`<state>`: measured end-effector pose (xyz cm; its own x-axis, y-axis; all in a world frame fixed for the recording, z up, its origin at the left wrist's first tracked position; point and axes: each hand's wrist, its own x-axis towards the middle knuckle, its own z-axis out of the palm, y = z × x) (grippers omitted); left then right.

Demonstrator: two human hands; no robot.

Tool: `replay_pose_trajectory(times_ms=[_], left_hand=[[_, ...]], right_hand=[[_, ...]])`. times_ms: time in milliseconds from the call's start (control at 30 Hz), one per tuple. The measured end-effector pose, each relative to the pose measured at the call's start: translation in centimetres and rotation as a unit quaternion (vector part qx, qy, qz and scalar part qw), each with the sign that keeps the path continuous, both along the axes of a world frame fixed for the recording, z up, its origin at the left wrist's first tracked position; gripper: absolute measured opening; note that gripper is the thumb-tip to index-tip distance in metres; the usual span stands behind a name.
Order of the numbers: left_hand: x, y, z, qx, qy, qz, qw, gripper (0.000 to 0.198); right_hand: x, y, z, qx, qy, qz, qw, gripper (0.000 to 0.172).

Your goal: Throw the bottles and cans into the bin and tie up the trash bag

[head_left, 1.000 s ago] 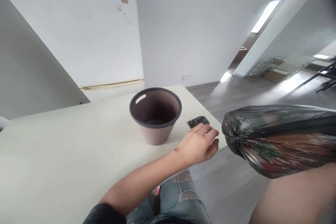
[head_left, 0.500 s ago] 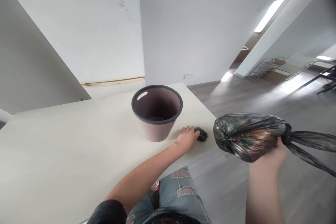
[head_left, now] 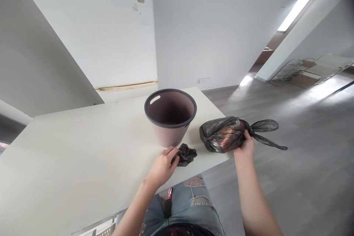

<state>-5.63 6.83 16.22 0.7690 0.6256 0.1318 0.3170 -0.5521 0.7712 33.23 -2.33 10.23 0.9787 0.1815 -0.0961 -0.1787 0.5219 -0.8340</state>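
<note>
My left hand (head_left: 165,165) is closed on a crumpled black plastic bag (head_left: 187,155), low over the white table in front of the bin. The pinkish bin (head_left: 170,132) stands upright, with a dark rim and an oval handle hole; inside, no liner shows. At the table's right edge, my right hand (head_left: 245,145) grips a filled, tied black garbage bag (head_left: 221,134) from below, near its knot. Colourful rubbish shows through the thin film. The bag's two tied ends stick out to the right, past the table edge.
The white table (head_left: 83,155) stretches to the left and ends just right of the bin. Beyond it lies a grey wood floor (head_left: 298,147). A wall (head_left: 210,29) rises behind the table, and a wire rack (head_left: 293,70) stands far right.
My right hand has brought the filled bag leftward to the table's edge. My left hand has moved left and nearer to me with the crumpled bag, which now looks fuller.
</note>
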Motion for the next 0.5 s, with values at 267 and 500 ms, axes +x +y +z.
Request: replay_pose_trajectory(times_ms=[267, 500], left_hand=[[-2.3, 0.4, -3.3, 0.045, 0.018, 0.050, 0.998, 0.020], [-2.4, 0.3, -3.2, 0.054, 0.022, 0.045, 0.997, 0.023]], right_hand=[[0.1, 1.1, -0.4, -0.046, 0.038, 0.001, 0.998, 0.030], [0.0, 0.6, 1.4, -0.113, -0.016, -0.041, 0.993, 0.034]])
